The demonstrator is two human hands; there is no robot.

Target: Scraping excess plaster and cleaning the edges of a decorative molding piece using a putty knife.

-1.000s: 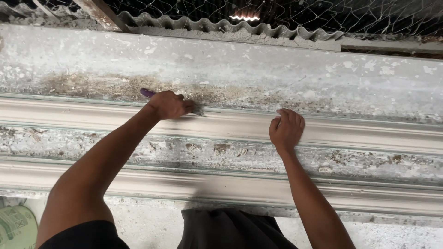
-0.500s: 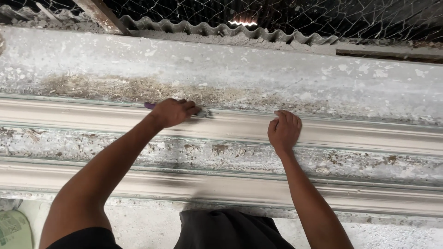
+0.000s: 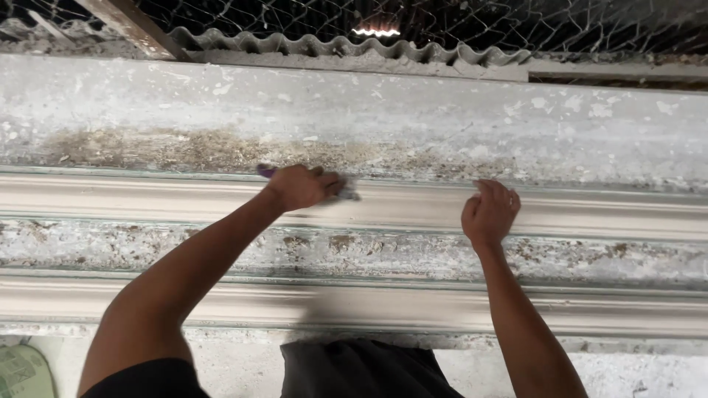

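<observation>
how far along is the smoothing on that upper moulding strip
Done, it seems: the near moulding strip already looks smooth and even. In hand: the left hand presses a small purple-handled tool against the upper moulding strip, while the right hand rests on the strip further right. Left: the stretch right of the right hand looks much the same, so I cannot tell how much remains.

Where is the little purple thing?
In the head view, the purple-handled tool is in the left hand, upper middle, against the far grey moulding strip.
</observation>
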